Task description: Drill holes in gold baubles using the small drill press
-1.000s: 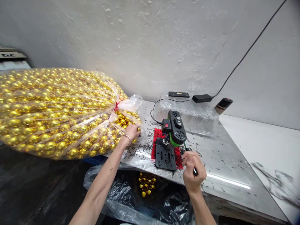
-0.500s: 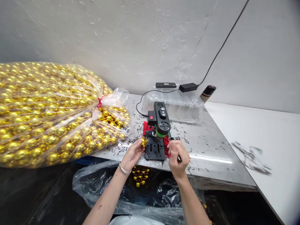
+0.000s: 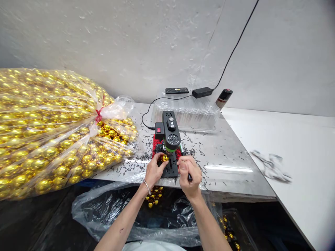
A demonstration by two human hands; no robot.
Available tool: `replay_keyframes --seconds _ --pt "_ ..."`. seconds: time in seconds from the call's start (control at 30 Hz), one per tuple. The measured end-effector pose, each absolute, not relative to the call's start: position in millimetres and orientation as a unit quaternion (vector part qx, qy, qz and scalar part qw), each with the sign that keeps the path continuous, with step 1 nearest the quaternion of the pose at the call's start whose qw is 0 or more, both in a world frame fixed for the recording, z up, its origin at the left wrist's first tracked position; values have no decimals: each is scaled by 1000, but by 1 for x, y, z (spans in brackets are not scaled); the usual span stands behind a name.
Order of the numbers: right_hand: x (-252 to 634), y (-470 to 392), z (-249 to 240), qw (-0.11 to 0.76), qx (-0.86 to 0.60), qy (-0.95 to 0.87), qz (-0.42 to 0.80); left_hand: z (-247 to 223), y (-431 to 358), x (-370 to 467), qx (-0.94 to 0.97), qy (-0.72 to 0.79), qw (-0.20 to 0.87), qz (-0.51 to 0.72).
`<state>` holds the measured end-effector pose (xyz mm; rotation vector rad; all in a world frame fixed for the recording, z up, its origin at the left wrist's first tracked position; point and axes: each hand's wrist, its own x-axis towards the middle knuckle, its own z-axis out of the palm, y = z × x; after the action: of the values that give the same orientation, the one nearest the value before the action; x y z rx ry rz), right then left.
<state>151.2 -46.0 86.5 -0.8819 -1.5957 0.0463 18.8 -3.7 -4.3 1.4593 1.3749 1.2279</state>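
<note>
Pinched in the fingers of my left hand is a shiny gold ball, held under the front of a small black bench machine. The machine has a red switch, round vents and a green ring near its lower end. Below it lies its slotted black base plate. My right hand is wrapped round the black grip of a lever handle on the machine's right side. Part of the ball is covered by my fingers.
A huge clear bag of gold balls fills the left. Behind the machine stand a clear plastic tray, a power adapter and a can. Black bits litter the metal tabletop. White gloves lie right; an open plastic bag hangs below.
My left hand has brought the gold ball rightward, from beside the base plate to under the machine's head. My right hand still grips the lever. The view has shifted slightly.
</note>
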Motion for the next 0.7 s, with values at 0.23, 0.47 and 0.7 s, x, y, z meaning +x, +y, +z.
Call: replay_keyframes --seconds 0.23,0.47,0.7 --pt "152 -46 84 605 -383 -698 14 -15 -4 15 664 528 285 446" --pt "153 -47 81 610 -375 -698 22 -24 -6 17 703 507 219 448" --pt "156 -43 62 605 -364 -708 9 -24 0 17 708 502 205 454"
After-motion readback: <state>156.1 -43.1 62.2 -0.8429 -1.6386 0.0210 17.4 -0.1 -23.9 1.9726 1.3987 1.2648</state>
